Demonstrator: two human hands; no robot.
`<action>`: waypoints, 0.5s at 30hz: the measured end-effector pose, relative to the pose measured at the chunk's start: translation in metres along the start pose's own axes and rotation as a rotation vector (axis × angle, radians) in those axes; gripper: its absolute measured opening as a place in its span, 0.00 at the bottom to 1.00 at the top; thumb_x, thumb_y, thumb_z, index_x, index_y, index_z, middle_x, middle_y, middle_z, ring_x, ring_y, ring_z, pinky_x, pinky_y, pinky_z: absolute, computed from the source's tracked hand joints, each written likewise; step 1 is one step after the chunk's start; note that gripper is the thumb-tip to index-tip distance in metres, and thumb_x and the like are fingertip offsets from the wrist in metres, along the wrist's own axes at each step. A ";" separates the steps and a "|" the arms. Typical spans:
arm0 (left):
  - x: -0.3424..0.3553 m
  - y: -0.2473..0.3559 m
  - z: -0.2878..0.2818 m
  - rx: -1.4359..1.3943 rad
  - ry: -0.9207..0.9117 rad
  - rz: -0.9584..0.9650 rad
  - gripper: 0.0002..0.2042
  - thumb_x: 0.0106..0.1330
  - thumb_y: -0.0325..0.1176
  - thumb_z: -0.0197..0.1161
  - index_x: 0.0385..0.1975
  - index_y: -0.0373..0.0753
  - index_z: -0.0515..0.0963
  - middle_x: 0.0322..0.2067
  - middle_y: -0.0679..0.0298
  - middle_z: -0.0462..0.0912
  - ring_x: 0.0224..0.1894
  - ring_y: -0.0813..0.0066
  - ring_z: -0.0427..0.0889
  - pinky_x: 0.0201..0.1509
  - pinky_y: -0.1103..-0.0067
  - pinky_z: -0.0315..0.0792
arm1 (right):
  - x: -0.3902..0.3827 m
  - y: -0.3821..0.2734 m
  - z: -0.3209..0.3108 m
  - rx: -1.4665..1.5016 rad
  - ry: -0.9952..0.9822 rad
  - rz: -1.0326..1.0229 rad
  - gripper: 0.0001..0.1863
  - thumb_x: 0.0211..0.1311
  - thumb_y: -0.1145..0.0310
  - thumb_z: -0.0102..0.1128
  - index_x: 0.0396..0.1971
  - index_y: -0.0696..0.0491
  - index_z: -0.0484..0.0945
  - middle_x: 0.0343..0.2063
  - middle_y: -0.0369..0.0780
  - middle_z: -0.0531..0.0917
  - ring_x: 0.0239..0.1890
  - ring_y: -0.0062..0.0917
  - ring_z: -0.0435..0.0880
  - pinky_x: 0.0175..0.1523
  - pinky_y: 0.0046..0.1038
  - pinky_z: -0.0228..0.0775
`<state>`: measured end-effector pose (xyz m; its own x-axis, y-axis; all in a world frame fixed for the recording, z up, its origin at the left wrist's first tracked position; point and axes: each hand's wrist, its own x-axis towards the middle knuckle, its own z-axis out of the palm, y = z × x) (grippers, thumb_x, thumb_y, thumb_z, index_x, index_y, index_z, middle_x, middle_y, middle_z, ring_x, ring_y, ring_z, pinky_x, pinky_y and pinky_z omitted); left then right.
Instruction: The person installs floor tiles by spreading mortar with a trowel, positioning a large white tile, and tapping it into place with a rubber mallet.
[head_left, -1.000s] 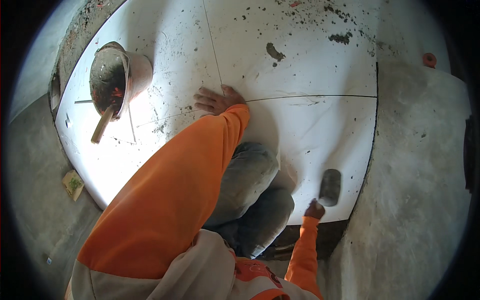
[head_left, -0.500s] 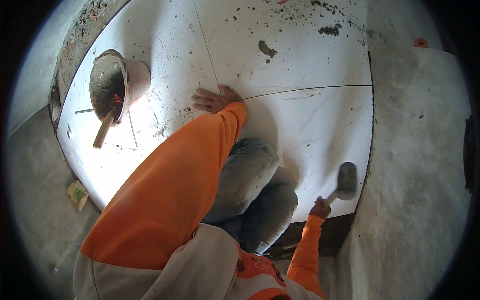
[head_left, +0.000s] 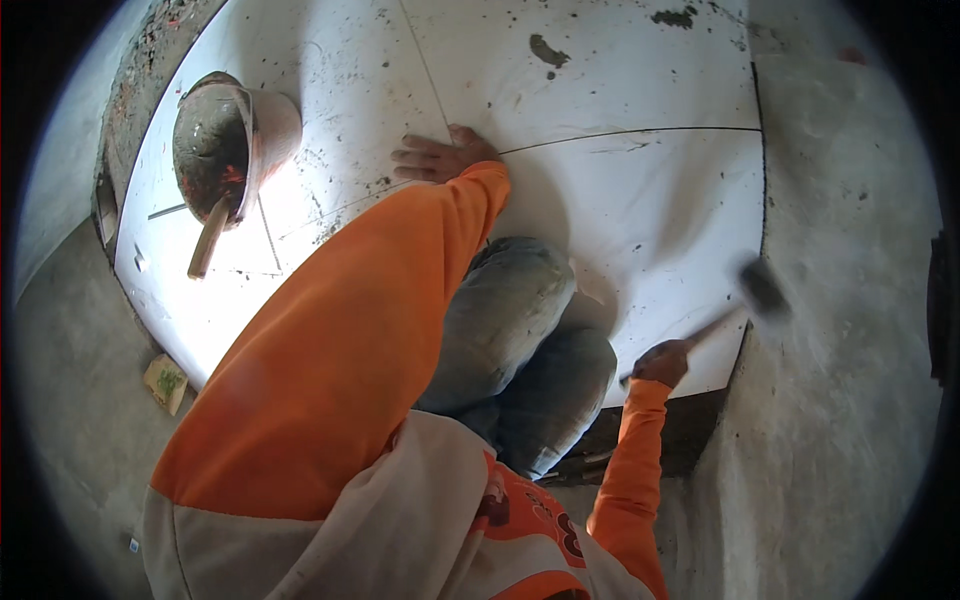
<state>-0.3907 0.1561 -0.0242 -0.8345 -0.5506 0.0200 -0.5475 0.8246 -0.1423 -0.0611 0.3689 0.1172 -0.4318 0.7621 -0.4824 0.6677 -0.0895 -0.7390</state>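
My left hand (head_left: 447,155) lies flat with its fingers spread on the large white floor tiles (head_left: 640,185), close to where their joints meet. Over at the right, my right hand (head_left: 664,362) is wrapped round the handle of a mallet (head_left: 765,288). The mallet's dark head is blurred by motion and appears near the tiles' right edge, in front of the grey wall; whether it touches anything I cannot tell. My knees, in worn jeans (head_left: 510,310), rest on the tiles between my two arms.
A dirty bucket (head_left: 275,130) stands on the tiles at the left, a wooden handle (head_left: 207,240) sticking out of it. Bits of mortar (head_left: 548,50) are scattered about. Bare grey walls (head_left: 840,300) rise at both sides. A dark untiled gap (head_left: 660,430) runs along the tiles' near edge.
The mallet has swung up and to the right with my right hand, toward the wall. My left hand stays flat on the tiles. The whole view has shifted slightly.
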 end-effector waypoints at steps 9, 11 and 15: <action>0.004 -0.010 0.018 0.119 0.068 0.010 0.34 0.58 0.52 0.48 0.63 0.42 0.53 0.65 0.56 0.49 0.66 0.56 0.49 0.63 0.51 0.47 | -0.013 -0.020 0.024 -0.006 -0.185 0.424 0.24 0.62 0.51 0.47 0.15 0.55 0.69 0.09 0.34 0.67 0.14 0.21 0.67 0.22 0.27 0.62; 0.012 -0.016 0.026 0.127 0.076 0.013 0.34 0.58 0.51 0.48 0.63 0.42 0.53 0.65 0.56 0.49 0.66 0.56 0.49 0.63 0.51 0.47 | -0.017 -0.004 0.019 -0.322 -0.229 0.382 0.25 0.62 0.51 0.46 0.12 0.54 0.66 0.08 0.33 0.64 0.12 0.20 0.63 0.21 0.26 0.59; 0.010 -0.020 0.022 0.183 0.105 0.021 0.34 0.58 0.51 0.48 0.63 0.41 0.53 0.65 0.55 0.50 0.66 0.56 0.49 0.63 0.51 0.47 | -0.026 -0.015 0.006 0.655 -0.150 0.708 0.22 0.60 0.44 0.47 0.20 0.48 0.68 0.06 0.32 0.62 0.07 0.23 0.62 0.11 0.27 0.54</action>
<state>-0.3867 0.1317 -0.0433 -0.8530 -0.5087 0.1169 -0.5172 0.7933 -0.3214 -0.0634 0.3468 0.1379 -0.1640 0.3093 -0.9367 0.3529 -0.8683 -0.3485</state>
